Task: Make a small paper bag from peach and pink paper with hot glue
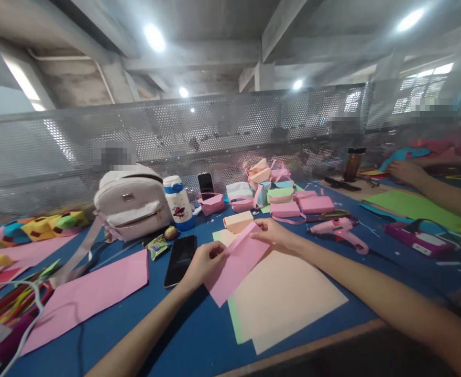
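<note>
A pink sheet of paper (236, 267) is held tilted above the table between my two hands, with a narrow folded strip along its upper edge. My left hand (207, 264) pinches its left end, the fingers curled round the fold. At the upper right end, my right hand (273, 234) grips the same fold between thumb and fingers. Under it lie several peach sheets (289, 298) with a green sheet (235, 319) showing at their left edge. Just beyond the pink paper sits a folded peach paper piece (238, 221).
Left of my hands lie a black phone (180, 261), a snack packet (158, 246) and a pink sheet (97, 293). A bottle (178, 204) and backpack (132, 204) stand behind. Small paper bags (285, 209) and a pink glue gun (340, 230) are right. A co-worker's arm (430, 183) reaches in.
</note>
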Motion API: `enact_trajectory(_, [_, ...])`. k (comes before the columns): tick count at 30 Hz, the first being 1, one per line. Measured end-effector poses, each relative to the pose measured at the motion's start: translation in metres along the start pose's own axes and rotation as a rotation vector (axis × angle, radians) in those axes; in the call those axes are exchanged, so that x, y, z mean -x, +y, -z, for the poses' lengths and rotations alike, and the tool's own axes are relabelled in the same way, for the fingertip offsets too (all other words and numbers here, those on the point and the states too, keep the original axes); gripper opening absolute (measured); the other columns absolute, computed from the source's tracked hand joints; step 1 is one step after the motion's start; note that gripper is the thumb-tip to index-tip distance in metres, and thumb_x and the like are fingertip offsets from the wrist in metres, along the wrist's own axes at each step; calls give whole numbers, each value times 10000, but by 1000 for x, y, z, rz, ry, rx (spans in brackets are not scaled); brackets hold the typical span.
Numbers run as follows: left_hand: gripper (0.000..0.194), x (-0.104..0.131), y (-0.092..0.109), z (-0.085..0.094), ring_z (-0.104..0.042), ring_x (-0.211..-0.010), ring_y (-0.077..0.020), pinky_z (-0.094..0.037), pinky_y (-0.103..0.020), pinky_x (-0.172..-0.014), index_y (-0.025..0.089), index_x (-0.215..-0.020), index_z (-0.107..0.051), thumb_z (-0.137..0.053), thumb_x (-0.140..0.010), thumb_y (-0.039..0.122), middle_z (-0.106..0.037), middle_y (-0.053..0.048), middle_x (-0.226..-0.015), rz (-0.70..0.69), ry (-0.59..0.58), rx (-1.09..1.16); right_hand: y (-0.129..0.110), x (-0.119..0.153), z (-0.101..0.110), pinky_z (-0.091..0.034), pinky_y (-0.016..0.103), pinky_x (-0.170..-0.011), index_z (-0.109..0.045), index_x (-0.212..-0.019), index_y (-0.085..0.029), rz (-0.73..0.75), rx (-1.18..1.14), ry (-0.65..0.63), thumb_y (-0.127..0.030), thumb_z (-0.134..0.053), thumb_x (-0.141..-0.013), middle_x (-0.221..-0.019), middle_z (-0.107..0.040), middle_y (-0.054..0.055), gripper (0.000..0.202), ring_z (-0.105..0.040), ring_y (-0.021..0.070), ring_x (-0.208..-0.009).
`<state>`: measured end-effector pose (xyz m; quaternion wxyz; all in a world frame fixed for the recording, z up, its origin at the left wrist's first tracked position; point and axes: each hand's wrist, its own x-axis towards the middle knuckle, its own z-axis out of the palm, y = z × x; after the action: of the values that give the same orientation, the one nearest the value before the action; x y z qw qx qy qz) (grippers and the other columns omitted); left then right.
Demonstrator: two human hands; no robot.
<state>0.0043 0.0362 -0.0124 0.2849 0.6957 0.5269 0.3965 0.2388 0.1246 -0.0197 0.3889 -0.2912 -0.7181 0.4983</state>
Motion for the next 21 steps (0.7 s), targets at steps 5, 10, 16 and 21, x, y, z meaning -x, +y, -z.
enact_trajectory(5, [264, -6, -9, 7, -594, -582, -164, -411, -227, -543, 143, -665, -709, -720, -646, 407, -686, -27, -623, 58, 107, 114, 11, -9, 12, -480, 304, -708, -642, -854, -180, -4, -93, 169, -486, -794, -633, -847, -696, 31, 407, -634, 197, -770])
enact_trajectory(10, [315, -13, -17, 20, -651, -682, -188, -477, -246, -632, 140, -750, -742, -762, -616, 424, -742, -59, -739, 89, 311, 221, 8, -8, 13, -504, 313, -742, -641, -871, -185, -32, -161, 179, -512, -798, -644, -817, -703, 19, 428, -655, 192, -760])
enact_trajectory(16, [440, -11, -18, 20, -615, -592, -159, -471, -242, -567, 113, -788, -760, -822, -558, 484, -725, -59, -675, 118, 339, 315, 13, -6, 14, -540, 300, -677, -649, -953, -131, -97, -146, 135, -410, -654, -897, -857, -676, 24, 284, -642, 143, -718])
enact_trajectory(21, [463, -9, -12, 21, -474, -478, -89, -373, -194, -456, 98, -837, -785, -826, -587, 485, -643, -12, -542, 105, 344, 324, 23, -12, 19, -568, 359, -753, -609, -1134, -140, -126, -129, 150, -324, -591, -959, -1074, -650, 63, 254, -655, 179, -873])
